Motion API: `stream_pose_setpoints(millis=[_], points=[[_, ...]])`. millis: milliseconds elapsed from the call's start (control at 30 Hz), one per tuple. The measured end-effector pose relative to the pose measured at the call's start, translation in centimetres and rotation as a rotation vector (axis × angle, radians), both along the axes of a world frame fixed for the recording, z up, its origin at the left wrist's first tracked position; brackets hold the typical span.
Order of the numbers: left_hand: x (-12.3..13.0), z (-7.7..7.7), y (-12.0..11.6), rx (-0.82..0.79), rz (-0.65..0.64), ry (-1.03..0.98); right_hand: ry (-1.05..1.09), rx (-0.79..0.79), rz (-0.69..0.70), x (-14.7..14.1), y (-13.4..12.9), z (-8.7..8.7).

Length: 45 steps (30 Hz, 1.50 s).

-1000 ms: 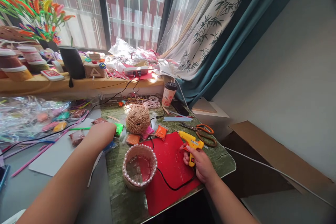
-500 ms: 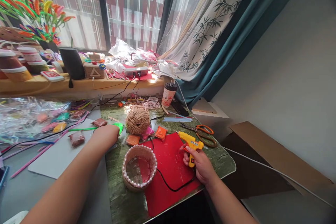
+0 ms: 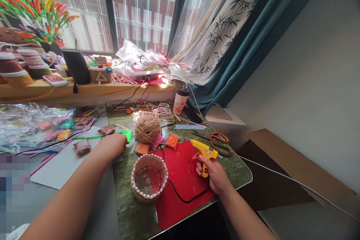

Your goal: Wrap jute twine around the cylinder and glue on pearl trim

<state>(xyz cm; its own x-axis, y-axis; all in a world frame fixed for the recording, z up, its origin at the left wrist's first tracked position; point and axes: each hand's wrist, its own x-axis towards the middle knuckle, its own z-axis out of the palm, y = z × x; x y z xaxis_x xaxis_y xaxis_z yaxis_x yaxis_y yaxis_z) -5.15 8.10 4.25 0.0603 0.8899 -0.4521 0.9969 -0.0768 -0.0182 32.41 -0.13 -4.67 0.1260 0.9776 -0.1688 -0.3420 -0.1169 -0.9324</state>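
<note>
A person's right hand [image 3: 215, 176] grips a yellow glue gun [image 3: 204, 150] over a red sheet [image 3: 180, 172], to the right of a round pot [image 3: 145, 197] rimmed with pearl-like beads. The fingers curl around the handle, near the orange trigger, and the nozzle points up and to the left, behind and to the right of the pot. The left hand [image 3: 116, 144] reaches in behind and to the left of the pot, beside a bright green packet [image 3: 127, 135]; its fingers are hidden by the back of the hand, and whether they are open, closed or holding anything cannot be told.

The pot stands upright on a green table [image 3: 129, 215], at the left edge of the red sheet, its floor visible through the open top. Directly behind it lie an orange-brown packet [image 3: 142, 149] and a ball of twine [image 3: 147, 129]; a pink packet [image 3: 157, 141] and an orange packet [image 3: 172, 141] lie behind it and slightly to the right. Farther to the right and back from the pot are scissors [image 3: 213, 139], pale glue sticks [image 3: 190, 127], a lidded cup [image 3: 181, 102] and a dark phone [image 3: 192, 115]. To the pot's left, a white board [image 3: 53, 168] carries a reddish-brown packet [image 3: 82, 147]. A black cord [image 3: 186, 201] curves across the red sheet, right of the pot.
</note>
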Motion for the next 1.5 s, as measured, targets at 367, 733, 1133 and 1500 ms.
stream_pose_setpoints(millis=[367,733,1133,1500], points=[[1.4,0.9,-0.3,0.211,-0.2,-0.457,-0.006,-0.008,0.008,0.0,0.1,-0.1],[1.7,2.3,-1.5,0.189,-0.272,-0.683,-0.018,-0.013,0.013,0.1,0.2,-0.4],[3.4,4.0,-3.3,0.132,-0.229,-0.657,-0.031,-0.007,0.009,0.0,0.1,-0.3],[5.4,4.3,-4.2,0.156,-0.269,-0.433,-0.01,-0.001,0.008,-0.1,0.0,0.0]])
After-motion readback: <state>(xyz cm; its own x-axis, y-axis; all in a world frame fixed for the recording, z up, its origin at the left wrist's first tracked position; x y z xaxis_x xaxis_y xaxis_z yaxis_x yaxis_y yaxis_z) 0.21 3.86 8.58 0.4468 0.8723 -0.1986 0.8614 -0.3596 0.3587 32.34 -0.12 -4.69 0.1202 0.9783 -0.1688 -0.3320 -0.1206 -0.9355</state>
